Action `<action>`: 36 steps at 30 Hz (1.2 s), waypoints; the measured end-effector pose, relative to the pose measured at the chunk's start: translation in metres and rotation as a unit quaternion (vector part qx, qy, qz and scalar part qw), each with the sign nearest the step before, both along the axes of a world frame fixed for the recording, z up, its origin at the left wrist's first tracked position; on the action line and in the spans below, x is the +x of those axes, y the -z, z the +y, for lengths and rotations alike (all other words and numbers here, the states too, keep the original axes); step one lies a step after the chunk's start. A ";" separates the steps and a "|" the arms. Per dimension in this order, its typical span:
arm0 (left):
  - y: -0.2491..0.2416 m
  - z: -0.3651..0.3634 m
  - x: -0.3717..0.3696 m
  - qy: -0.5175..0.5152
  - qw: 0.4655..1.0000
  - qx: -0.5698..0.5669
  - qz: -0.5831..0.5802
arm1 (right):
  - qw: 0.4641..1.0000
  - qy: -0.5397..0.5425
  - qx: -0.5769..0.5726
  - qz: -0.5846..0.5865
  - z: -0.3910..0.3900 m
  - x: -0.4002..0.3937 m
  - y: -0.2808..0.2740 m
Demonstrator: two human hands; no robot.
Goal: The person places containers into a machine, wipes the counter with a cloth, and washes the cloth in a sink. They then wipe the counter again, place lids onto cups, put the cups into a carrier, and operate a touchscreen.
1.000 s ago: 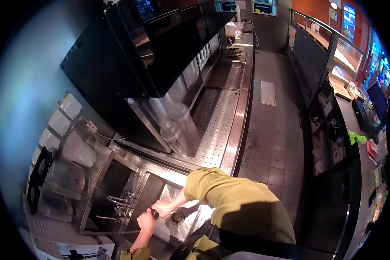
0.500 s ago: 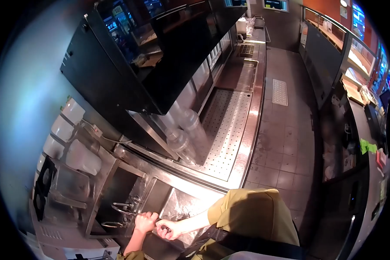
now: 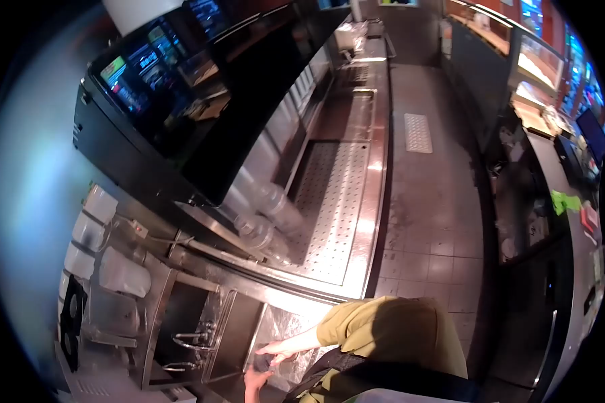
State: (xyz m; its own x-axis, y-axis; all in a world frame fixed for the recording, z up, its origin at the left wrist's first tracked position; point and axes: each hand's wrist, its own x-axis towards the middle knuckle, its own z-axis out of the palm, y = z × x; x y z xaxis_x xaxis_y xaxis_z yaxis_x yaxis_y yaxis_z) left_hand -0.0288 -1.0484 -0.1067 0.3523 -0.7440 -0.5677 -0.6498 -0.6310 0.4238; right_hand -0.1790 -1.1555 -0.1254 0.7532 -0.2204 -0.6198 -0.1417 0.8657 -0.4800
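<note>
Both hands are low over the steel sink at the bottom of the view. A small dark, roundish thing (image 3: 263, 363) sits between them, too blurred to identify. My right hand (image 3: 282, 350) reaches in from the right, its fingers along the upper side of the dark thing. From below, my left hand (image 3: 256, 378) grips its lower side. Beneath my right forearm lies the shiny sink basin (image 3: 275, 321), which looks wet or lined with clear film. Left of the hands, metal taps (image 3: 193, 339) stand over another basin.
Clear plastic jugs or bottles (image 3: 259, 232) stand by the perforated steel drain tray (image 3: 333, 208). White containers (image 3: 124, 272) line the left wall. A large dark machine (image 3: 148, 127) overhangs the counter. Tiled floor (image 3: 427, 221) runs along the aisle, with another counter on the right.
My left hand has moved away from the taps, down and right, to the dark thing. My right hand's fingers have straightened from a curled grip. The camera view has shifted.
</note>
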 end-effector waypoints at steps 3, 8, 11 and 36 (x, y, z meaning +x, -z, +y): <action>-0.033 0.006 -0.027 0.114 0.959 -0.216 -0.145 | 0.997 -0.016 -0.080 -0.017 -0.001 -0.013 -0.051; -0.085 0.011 -0.048 -0.051 0.908 -0.392 0.134 | 0.950 0.217 -0.140 -0.176 0.002 -0.001 -0.064; -0.096 0.010 -0.022 0.053 0.944 -0.311 0.098 | 0.801 0.234 -0.549 -0.043 0.043 -0.068 -0.145; -0.078 0.225 -0.606 0.477 0.769 -0.016 0.424 | 0.485 0.841 -0.238 0.004 0.542 -0.506 -0.126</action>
State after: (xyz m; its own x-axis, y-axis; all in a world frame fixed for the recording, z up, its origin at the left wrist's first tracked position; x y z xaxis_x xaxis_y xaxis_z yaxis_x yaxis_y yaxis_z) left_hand -0.6353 -0.8238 -0.0285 -0.8504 -0.4527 -0.2680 -0.2914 -0.0189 0.9564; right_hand -0.6854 -0.6134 0.0001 -0.7434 -0.6385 -0.1989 0.5701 -0.4496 -0.6877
